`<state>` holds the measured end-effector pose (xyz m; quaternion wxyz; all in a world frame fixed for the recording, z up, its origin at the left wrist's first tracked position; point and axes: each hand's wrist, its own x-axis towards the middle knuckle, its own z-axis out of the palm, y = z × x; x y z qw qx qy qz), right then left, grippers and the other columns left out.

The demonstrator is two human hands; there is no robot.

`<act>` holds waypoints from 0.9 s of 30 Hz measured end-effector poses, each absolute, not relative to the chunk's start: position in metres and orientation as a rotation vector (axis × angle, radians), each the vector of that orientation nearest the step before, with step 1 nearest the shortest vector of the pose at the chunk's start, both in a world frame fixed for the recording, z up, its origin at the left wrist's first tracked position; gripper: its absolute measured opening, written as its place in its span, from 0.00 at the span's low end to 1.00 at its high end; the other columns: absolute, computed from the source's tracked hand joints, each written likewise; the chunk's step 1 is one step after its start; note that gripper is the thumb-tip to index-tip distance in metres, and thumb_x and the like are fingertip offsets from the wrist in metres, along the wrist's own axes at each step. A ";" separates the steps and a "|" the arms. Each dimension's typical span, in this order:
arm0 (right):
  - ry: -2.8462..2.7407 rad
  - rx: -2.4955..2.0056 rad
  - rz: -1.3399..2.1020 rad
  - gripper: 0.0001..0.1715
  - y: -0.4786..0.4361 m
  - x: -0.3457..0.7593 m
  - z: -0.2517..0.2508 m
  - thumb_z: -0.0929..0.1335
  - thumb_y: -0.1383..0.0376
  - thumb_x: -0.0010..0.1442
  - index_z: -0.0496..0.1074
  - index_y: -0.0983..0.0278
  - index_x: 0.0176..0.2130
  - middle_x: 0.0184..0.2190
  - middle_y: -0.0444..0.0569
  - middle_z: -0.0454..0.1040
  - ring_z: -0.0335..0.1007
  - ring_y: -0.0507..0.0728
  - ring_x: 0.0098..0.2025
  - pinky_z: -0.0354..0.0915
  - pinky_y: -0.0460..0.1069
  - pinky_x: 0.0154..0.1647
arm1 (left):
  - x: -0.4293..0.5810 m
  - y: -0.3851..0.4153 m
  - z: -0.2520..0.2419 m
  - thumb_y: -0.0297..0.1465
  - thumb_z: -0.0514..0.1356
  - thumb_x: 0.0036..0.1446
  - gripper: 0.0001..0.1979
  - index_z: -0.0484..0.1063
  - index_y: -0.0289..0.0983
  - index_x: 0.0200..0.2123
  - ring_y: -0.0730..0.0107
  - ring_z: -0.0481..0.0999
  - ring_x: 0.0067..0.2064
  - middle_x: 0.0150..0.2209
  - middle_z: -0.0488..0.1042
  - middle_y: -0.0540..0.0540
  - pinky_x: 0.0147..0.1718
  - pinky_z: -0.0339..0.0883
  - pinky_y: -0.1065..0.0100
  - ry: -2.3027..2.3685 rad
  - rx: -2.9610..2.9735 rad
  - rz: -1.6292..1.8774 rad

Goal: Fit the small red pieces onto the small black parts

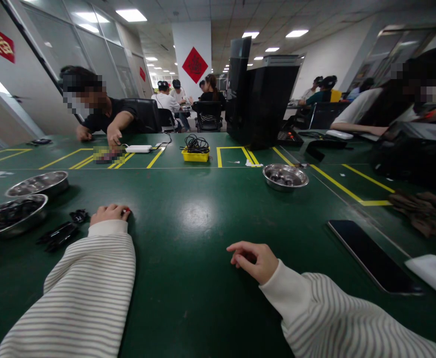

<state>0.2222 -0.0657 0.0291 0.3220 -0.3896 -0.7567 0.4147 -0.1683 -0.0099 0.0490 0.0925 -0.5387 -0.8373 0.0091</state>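
Observation:
My left hand point(109, 213) rests on the green table point(195, 219), fingers curled over a small red object point(127, 211) that I cannot make out. Small black parts point(63, 232) lie just left of it. My right hand point(253, 259) lies on the table nearer to me, fingers loosely curled inward, and nothing shows in them. Both arms wear striped cream sleeves.
Two steel bowls point(14, 211) with dark parts sit at the left, another steel bowl point(285, 176) at centre right. A dark phone point(372, 254), white cloth point(432, 273) and brown gloves point(422, 211) lie right. A yellow tray point(196, 155) of cables and a black monitor point(257, 102) stand beyond. A person point(102, 117) leans on the far side.

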 end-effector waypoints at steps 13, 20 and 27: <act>-1.740 -1.137 1.179 0.11 -0.056 0.231 0.036 0.62 0.66 0.51 0.72 0.68 0.33 0.23 0.48 0.73 0.69 0.51 0.23 0.64 0.43 0.19 | -0.055 -0.021 0.023 0.38 0.52 0.54 0.14 0.73 0.37 0.31 0.65 0.66 0.36 0.31 0.73 0.44 0.36 0.58 0.66 -1.692 -2.396 -0.524; -1.526 -1.204 1.148 0.10 -0.047 0.234 0.031 0.64 0.65 0.47 0.72 0.67 0.29 0.19 0.46 0.72 0.66 0.50 0.19 0.58 0.42 0.14 | 0.037 -0.054 0.022 0.36 0.57 0.50 0.08 0.73 0.40 0.28 0.68 0.66 0.31 0.25 0.72 0.48 0.29 0.55 0.67 -1.304 -2.796 -0.800; -1.493 -1.152 1.089 0.09 -0.045 0.236 0.029 0.63 0.66 0.47 0.71 0.67 0.27 0.18 0.45 0.72 0.66 0.49 0.18 0.60 0.42 0.15 | 0.075 -0.064 0.019 0.36 0.59 0.47 0.07 0.73 0.40 0.29 0.68 0.66 0.33 0.27 0.71 0.48 0.29 0.55 0.67 -1.249 -2.903 -0.791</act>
